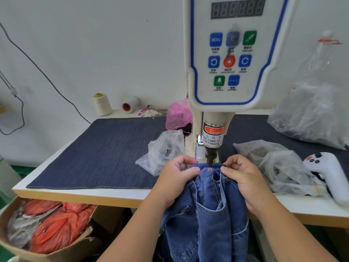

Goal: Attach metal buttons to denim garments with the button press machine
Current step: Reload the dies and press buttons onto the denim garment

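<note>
A blue denim garment (205,214) hangs over the table's front edge, its waistband lifted under the press head (211,157) of the white button press machine (232,53). My left hand (177,178) pinches the waistband just left of the press head. My right hand (243,178) pinches it just right of the head. Orange stitching shows on the band between my thumbs. No metal button is visible; the spot under the punch is hidden by the fabric.
A dark denim mat (98,152) covers the table. Clear plastic bags (164,150) (279,165) lie either side of the machine; a big one (313,110) stands far right. A white handheld controller (328,173) lies right. Thread cones (102,104), pink bag (178,114), cardboard box (47,227) below left.
</note>
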`<act>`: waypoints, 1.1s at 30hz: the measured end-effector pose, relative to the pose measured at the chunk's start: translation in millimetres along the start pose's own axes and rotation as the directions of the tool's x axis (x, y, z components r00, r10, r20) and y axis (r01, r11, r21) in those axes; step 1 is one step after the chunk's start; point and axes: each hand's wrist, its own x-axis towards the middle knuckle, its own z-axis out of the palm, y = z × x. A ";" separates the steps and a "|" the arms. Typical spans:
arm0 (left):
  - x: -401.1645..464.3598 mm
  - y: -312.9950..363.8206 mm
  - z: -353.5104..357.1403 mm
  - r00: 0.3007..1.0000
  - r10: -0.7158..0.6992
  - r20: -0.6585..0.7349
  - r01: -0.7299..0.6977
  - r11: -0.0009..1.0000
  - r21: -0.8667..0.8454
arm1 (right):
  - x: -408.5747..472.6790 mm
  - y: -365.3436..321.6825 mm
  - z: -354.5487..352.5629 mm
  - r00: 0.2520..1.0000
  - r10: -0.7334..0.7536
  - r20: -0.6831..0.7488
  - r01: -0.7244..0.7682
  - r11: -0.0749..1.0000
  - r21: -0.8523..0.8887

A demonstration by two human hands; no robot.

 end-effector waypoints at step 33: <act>0.7 0.7 0.2 1.000 -0.010 0.013 0.010 1.000 0.004 | -1.5 -2.2 3.5 1.000 0.021 -0.019 -0.019 0.997 0.081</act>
